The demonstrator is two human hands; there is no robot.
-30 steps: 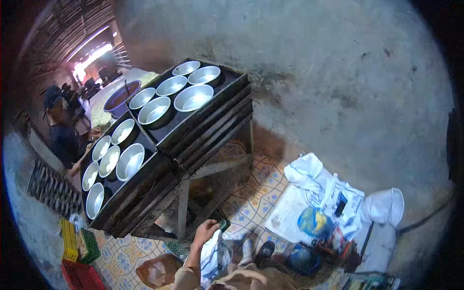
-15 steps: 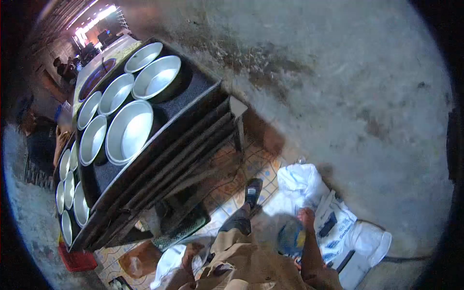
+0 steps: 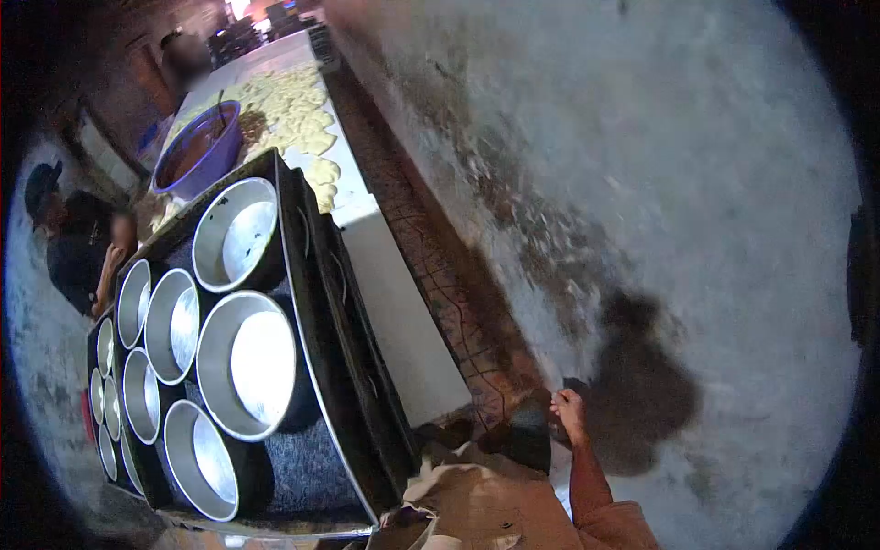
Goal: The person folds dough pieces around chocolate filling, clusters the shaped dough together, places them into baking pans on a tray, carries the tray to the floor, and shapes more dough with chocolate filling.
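Curling the fingers of your right hand (image 3: 568,412) near the wall (image 3: 733,275), you are standing beside round metal pans (image 3: 261,367), which are sitting in black trays (image 3: 307,477) at your left. Whether it is pinching anything, I cannot tell; your left hand is lying out of view. Beyond, dough pieces (image 3: 298,119) and a purple basin (image 3: 220,159) are resting on the desk (image 3: 353,209).

Floor strip (image 3: 449,293) free between table (image 3: 403,330) and wall (image 3: 733,183); pans (image 3: 261,367) crowd tray (image 3: 316,477).
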